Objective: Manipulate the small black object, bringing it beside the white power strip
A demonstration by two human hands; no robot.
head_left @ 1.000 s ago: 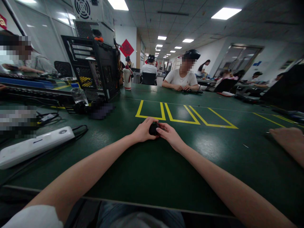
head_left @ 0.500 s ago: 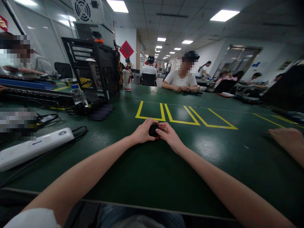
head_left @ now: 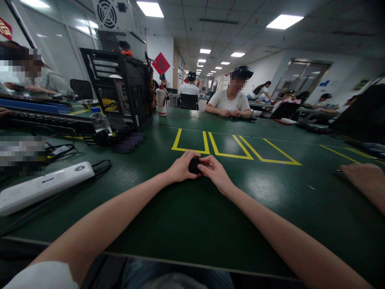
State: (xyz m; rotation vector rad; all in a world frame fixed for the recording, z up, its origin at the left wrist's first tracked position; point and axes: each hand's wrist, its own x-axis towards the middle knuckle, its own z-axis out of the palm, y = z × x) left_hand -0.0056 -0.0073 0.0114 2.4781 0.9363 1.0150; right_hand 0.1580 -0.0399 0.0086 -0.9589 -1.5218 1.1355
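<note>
Between my two hands is a small black object, rounded and dark; its kind is too small to make out. My left hand curls around its left side, thumb below and fingers above. From the right, my right hand pinches the object's edge with thumb and fingertips. Both hands are low over the green table, just in front of the yellow tape outlines. Fingers cover part of the object.
A white power strip with a black cable lies at left. Behind it stand an open computer case, a plastic bottle and a paper cup. Another person's hand rests at right. Across the table sits a person.
My hands and the black object stay in nearly the same place; the right fingertips shift very slightly. The camera view moves a little.
</note>
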